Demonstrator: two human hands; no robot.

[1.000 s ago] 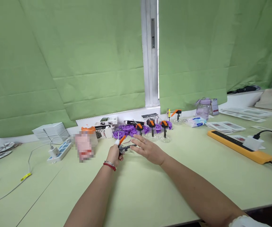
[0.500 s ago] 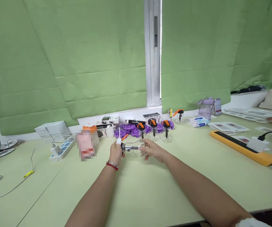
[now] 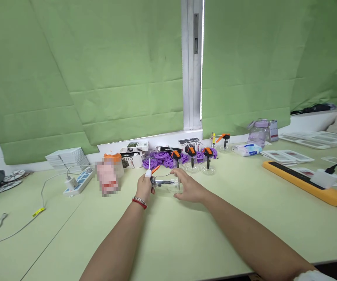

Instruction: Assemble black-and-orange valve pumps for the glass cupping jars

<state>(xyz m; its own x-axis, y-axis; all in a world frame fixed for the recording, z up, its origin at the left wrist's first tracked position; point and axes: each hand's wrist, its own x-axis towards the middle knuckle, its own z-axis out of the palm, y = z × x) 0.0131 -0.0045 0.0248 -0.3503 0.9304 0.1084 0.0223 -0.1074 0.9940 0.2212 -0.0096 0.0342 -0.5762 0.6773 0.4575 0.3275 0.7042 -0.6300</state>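
Observation:
Between my two hands, a clear glass jar (image 3: 166, 187) lies on its side just above the table, its black top to the left and a dark rod inside. My left hand (image 3: 144, 188) is closed around the black top. From that end sticks up a white piece (image 3: 148, 173) with a thin shaft, and an orange lever (image 3: 156, 169) shows beside it. My right hand (image 3: 187, 187) curves around the jar's base, thumb and fingers on either side. Behind stand several similar jars (image 3: 208, 167) with black and orange tops.
Purple plastic pieces (image 3: 159, 158) and cardboard boxes (image 3: 131, 160) lie along the wall. To the left are a power strip (image 3: 82, 181) and stacked white booklets (image 3: 67, 159). A yellow power strip (image 3: 300, 183), tissue pack (image 3: 246, 150) and lilac-lidded jug (image 3: 259, 132) are on the right.
My right hand has shifted from pinching near the jar's end to cupping around its base. My left hand keeps its hold. The view has shifted slightly.

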